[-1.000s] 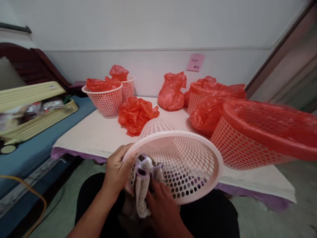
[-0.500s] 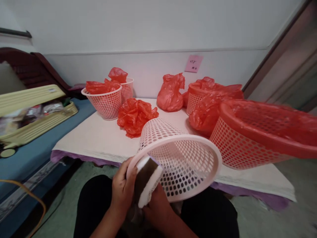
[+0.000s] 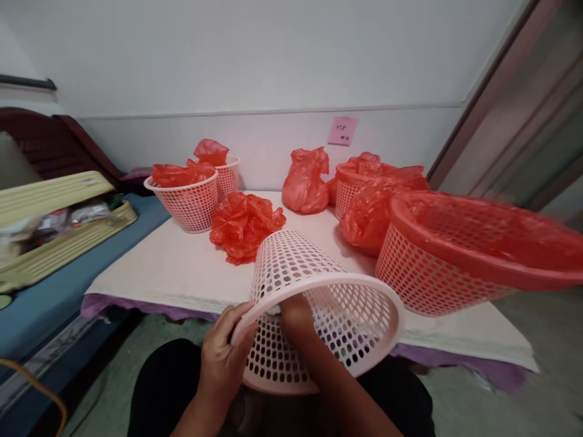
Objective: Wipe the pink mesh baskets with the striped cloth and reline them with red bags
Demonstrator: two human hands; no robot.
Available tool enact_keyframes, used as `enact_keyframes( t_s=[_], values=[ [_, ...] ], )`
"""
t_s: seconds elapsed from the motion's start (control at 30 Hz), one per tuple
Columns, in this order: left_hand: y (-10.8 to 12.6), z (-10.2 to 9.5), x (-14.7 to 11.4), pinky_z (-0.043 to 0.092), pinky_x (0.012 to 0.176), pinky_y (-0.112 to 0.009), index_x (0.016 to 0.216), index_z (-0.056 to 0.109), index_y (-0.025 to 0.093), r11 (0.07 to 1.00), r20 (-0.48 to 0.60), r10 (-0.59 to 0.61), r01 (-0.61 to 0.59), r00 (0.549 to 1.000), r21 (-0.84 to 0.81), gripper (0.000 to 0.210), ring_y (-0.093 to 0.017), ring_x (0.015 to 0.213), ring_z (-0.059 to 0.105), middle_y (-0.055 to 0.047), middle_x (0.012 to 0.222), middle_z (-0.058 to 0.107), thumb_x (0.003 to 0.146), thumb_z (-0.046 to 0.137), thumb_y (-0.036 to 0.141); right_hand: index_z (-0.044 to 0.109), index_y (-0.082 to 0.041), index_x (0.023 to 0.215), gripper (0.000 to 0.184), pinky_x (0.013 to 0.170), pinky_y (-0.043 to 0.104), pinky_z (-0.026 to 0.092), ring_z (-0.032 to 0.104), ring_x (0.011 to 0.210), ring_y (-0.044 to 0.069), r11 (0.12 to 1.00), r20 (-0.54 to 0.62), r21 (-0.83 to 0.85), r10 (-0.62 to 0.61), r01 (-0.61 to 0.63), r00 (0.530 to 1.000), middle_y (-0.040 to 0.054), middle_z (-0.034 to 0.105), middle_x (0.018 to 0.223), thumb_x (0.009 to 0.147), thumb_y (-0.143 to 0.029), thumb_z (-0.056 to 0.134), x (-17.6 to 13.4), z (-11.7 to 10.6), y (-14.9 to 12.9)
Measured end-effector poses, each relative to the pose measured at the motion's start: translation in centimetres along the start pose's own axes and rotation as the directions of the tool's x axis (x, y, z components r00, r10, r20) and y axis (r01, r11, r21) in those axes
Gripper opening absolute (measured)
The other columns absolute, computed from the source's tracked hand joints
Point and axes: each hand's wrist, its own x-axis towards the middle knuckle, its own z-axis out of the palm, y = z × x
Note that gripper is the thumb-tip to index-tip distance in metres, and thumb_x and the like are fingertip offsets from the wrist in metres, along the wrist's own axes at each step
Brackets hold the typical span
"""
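Note:
A pink perforated plastic basket (image 3: 291,262) lies tilted on its side over my lap, mouth towards me. My left hand (image 3: 223,358) grips its rim on the left side. My right hand (image 3: 296,315) reaches inside the basket and presses against the inner wall just under the upper rim. Its fingers are closed on a pale cloth, of which only a small sliver (image 3: 273,310) shows at the fingertips.
A large pink basket lined with a red bag (image 3: 423,273) sits close on the right. A crumpled red bag (image 3: 243,224), a filled red bag (image 3: 304,182) and lined baskets (image 3: 186,197) stand on the white-covered low table (image 3: 159,267). A yellow case (image 3: 59,237) lies left.
My right hand moved with the cloth from the basket's near rim up into the basket. The basket tipped further over my lap, and my left hand slid lower on the rim.

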Motion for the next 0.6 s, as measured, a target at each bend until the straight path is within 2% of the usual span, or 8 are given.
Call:
enact_keyframes(
  t_s=[0.1, 0.17, 0.27, 0.37, 0.47, 0.6],
  values=[
    [-0.3, -0.3, 0.0, 0.050, 0.074, -0.023, 0.106, 0.069, 0.024, 1.000, -0.005, -0.009, 0.009, 1.000, 0.024, 0.024, -0.017, 0.085, 0.067, -0.002, 0.096, 0.073, 0.087, 0.061, 0.035, 0.043, -0.018, 0.142, 0.052, 0.100, 0.047, 0.041, 0.049, 0.126, 0.033, 0.991, -0.043, 0.048, 0.124, -0.122, 0.991, 0.0174, 0.051, 0.139, 0.091, -0.022, 0.043, 1.7, -0.2, 1.0],
    [-0.4, -0.4, 0.1, 0.051, 0.074, -0.024, 0.105, 0.070, 0.023, 0.999, -0.012, -0.005, 0.006, 1.000, 0.038, 0.025, -0.018, 0.085, 0.067, -0.003, 0.095, 0.073, 0.087, 0.061, 0.036, 0.042, -0.017, 0.142, 0.054, 0.097, 0.049, 0.042, 0.051, 0.123, 0.034, 0.986, -0.024, 0.077, 0.149, -0.147, 0.989, 0.0194, 0.052, 0.138, 0.089, -0.024, 0.047, 2.0, -0.6, 1.3],
    [-0.3, -0.5, 0.4, 0.051, 0.073, -0.025, 0.105, 0.070, 0.021, 0.998, -0.006, 0.014, -0.014, 1.000, 0.058, 0.026, -0.019, 0.084, 0.067, -0.003, 0.093, 0.073, 0.086, 0.061, 0.037, 0.056, -0.023, 0.131, 0.054, 0.096, 0.041, 0.044, 0.055, 0.118, 0.030, 0.991, 0.082, 0.131, -0.010, -0.001, 0.997, 0.0122, 0.058, 0.132, 0.078, -0.021, 0.061, 0.3, -1.2, 0.3],
    [-0.2, -0.8, 1.2, 0.049, 0.072, -0.023, 0.104, 0.070, 0.022, 0.998, -0.017, -0.015, 0.016, 1.000, 0.063, 0.025, -0.016, 0.081, 0.066, -0.001, 0.091, 0.071, 0.086, 0.061, 0.037, 0.064, -0.027, 0.118, 0.047, 0.091, 0.034, 0.045, 0.058, 0.111, 0.025, 0.969, 0.158, 0.191, -0.190, 0.158, 0.969, 0.0069, 0.061, 0.127, 0.071, -0.018, 0.064, -3.2, -2.0, -1.4],
    [-0.1, -1.3, 2.5, 0.047, 0.072, -0.021, 0.103, 0.070, 0.021, 0.994, -0.068, -0.099, 0.102, 0.993, 0.037, 0.027, -0.014, 0.078, 0.063, 0.001, 0.088, 0.071, 0.088, 0.058, 0.039, 0.064, -0.025, 0.115, 0.045, 0.087, 0.035, 0.046, 0.057, 0.105, 0.025, 0.931, 0.185, 0.257, -0.309, 0.257, 0.933, 0.0089, 0.060, 0.121, 0.071, -0.017, 0.062, -6.7, -3.2, -3.0],
    [0.3, -1.8, 4.1, 0.047, 0.069, -0.020, 0.100, 0.071, 0.018, 0.989, -0.062, -0.148, 0.149, 0.987, 0.007, 0.033, -0.014, 0.077, 0.063, 0.000, 0.088, 0.072, 0.086, 0.060, 0.045, 0.054, -0.029, 0.129, 0.060, 0.096, 0.043, 0.041, 0.048, 0.117, 0.029, 0.885, 0.137, 0.293, -0.413, 0.361, 0.900, 0.0093, 0.052, 0.133, 0.071, -0.020, 0.065, -9.3, -4.6, -4.4]
  ],
)
